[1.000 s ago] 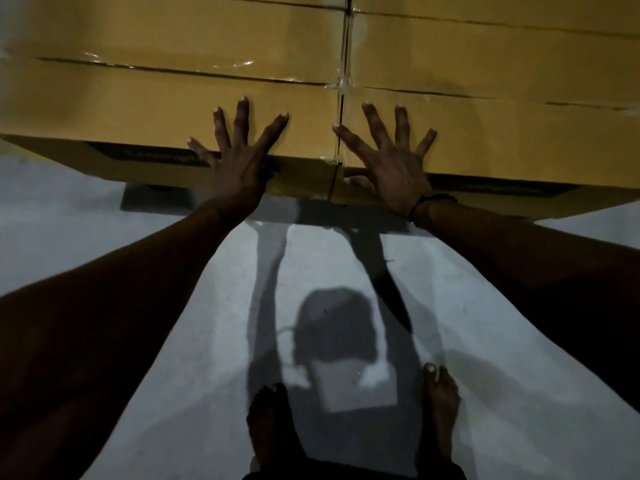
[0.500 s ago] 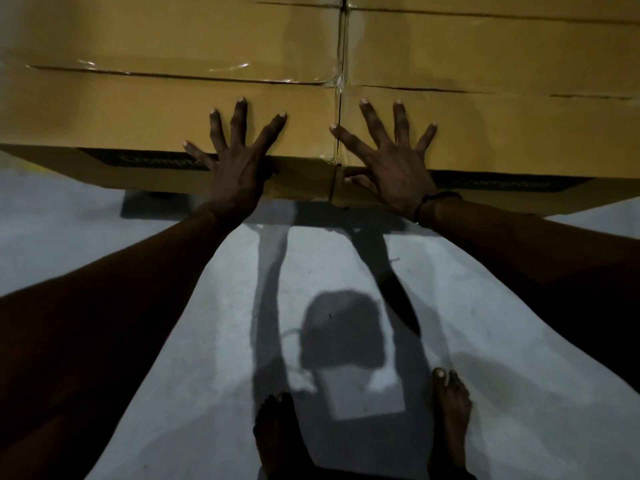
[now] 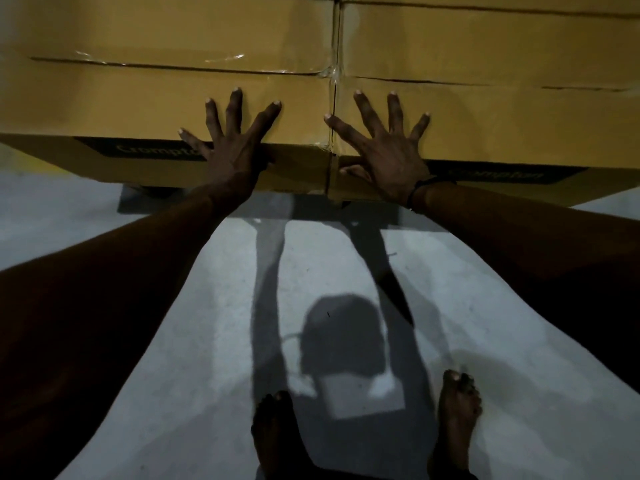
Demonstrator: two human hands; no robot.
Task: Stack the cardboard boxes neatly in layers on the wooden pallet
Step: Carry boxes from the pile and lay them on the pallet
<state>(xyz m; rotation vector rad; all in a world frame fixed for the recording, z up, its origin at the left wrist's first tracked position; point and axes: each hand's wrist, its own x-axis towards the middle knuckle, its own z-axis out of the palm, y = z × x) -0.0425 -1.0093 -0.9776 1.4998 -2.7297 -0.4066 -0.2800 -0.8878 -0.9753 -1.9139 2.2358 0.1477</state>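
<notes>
Two brown cardboard boxes sit side by side in front of me, taped along their tops, each with a dark printed band on its near side. My left hand (image 3: 232, 143) lies flat with spread fingers on the near top edge of the left box (image 3: 138, 95). On the right box (image 3: 512, 119), my right hand (image 3: 388, 147) presses the same way, its thumb tucked against the near side. The seam between the boxes runs between my hands. A dark strip under the left box may be the pallet (image 3: 152, 199); the rest of it is hidden.
Pale concrete floor (image 3: 519, 341) stretches from the boxes back to my bare feet (image 3: 457, 417). My own shadow falls on the floor between my arms. A black band circles my right wrist.
Both hands stay flat on the box tops in the same spots. The boxes sit slightly further from me in the view, and my feet have stepped a little forward.
</notes>
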